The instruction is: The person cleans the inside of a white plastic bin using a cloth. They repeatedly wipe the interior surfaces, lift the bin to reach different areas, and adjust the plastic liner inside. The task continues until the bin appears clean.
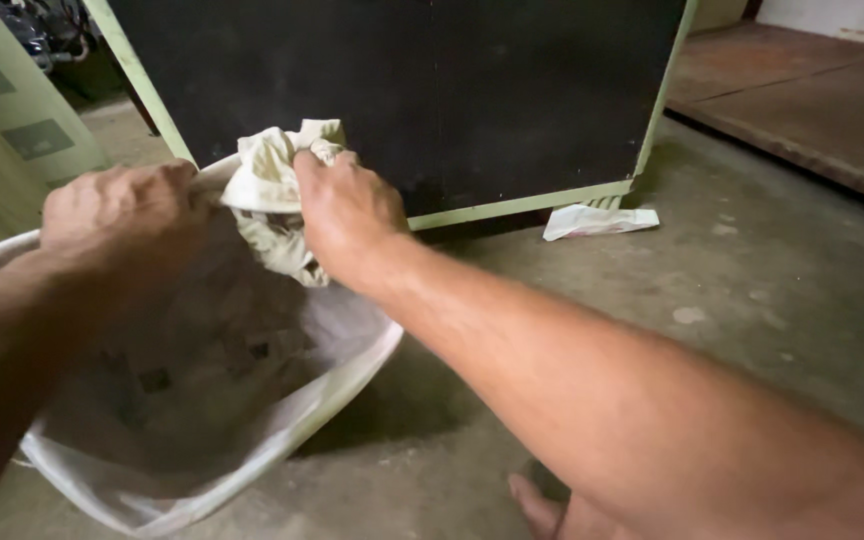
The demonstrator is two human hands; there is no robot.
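Head view shows our right hand with its grip pressed together on a crumpled cream cloth, fingers curled over the top of the bunched fabric. Our left hand is closed as well, pinching the rim of a pale plastic basket where the cloth meets it. Taking that basket as the landmark: the cloth hangs over its far rim, half above the opening and not yet down inside; through the basket's translucent wall we make out dark squarish shapes, too blurred to tell what they are. Behind the basket stands a dark panel with a light green frame, and beyond its right side a flat white scrap lies on the concrete floor. We judge the cloth gathered and lifted but not released.
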